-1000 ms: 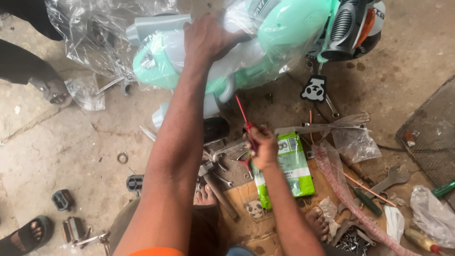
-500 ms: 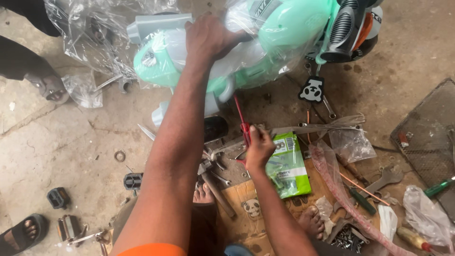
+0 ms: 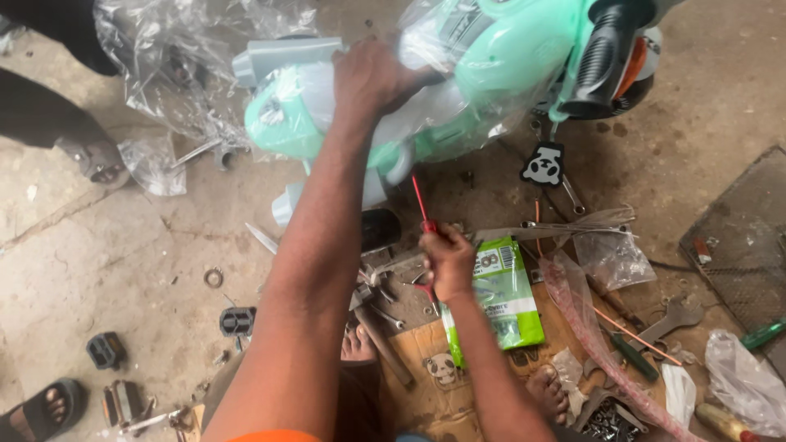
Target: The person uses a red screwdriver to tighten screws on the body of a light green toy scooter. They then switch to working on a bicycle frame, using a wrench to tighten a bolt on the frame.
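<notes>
A mint-green child's bicycle wrapped in clear plastic lies across the top of the head view. My left hand presses on its wrapped frame, arm stretched forward. My right hand sits lower, closed around the handle of a red screwdriver whose thin shaft points up toward the bike's underside. A black handlebar grip shows at the upper right. My bare feet rest on the ground below.
A green packet, wrenches, a hammer, pedals and loose plastic bags litter the concrete floor. A panda tag hangs from the bike. Another person's sandalled foot is at lower left.
My right hand with the red screwdriver has drifted slightly left and up toward the bike. The left hand stays pressed on the frame.
</notes>
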